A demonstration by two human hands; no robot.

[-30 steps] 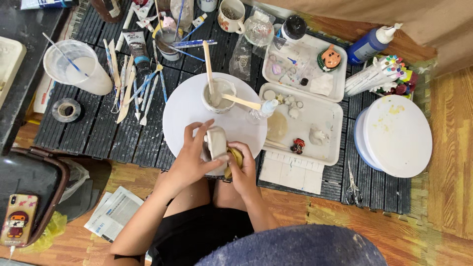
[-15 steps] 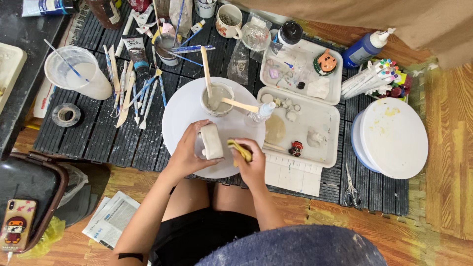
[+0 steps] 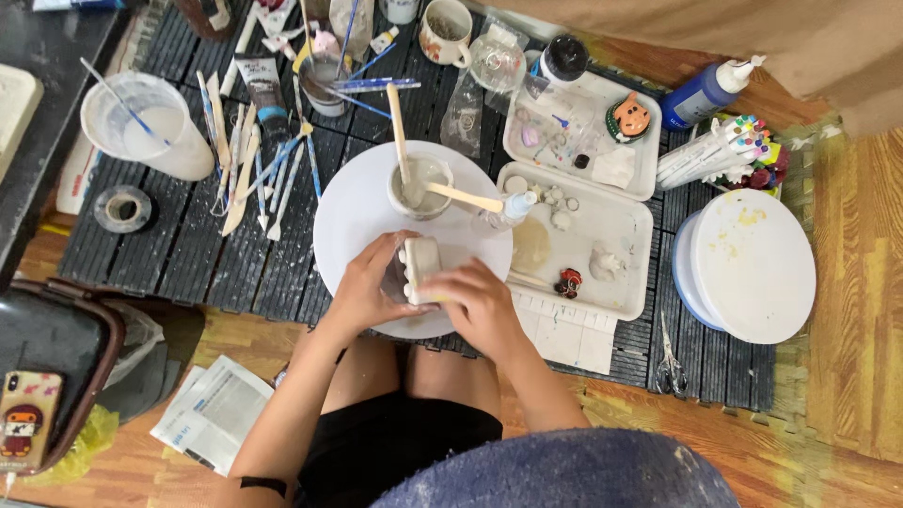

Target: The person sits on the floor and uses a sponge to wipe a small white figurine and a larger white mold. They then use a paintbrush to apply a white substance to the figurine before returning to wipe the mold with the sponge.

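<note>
**Head view: both hands on small white clay piece over turntable**

Head cam, looking down. Left hand [image 3: 362,287] cups a small white clay piece [image 3: 421,266] from its left side, fingers curled round it and closed on it. Right hand [image 3: 480,306] covers the piece's lower right, fingers bent over it; whether it clamps or only rests on it can't be told, contact pt hidden by the knuckles. Piece sits at the near edge of a round white turntable [image 3: 353,202], just above the person's knees.

On the turntable, behind the piece: grey slip cup [image 3: 420,185] w/ two wooden sticks leaning in it. To the right, touching the disc's rim, white tray [image 3: 621,240] w/ small clay figures; second tray behind it. Far right: white round board [image 3: 752,263], blue squeeze bottle [image 3: 705,94]. Left of disc: row of modelling tools [image 3: 246,155], clear cup of water [image 3: 150,127], tape roll [image 3: 122,207]. Scissors [image 3: 670,362] on the slatted mat, front right.
</note>
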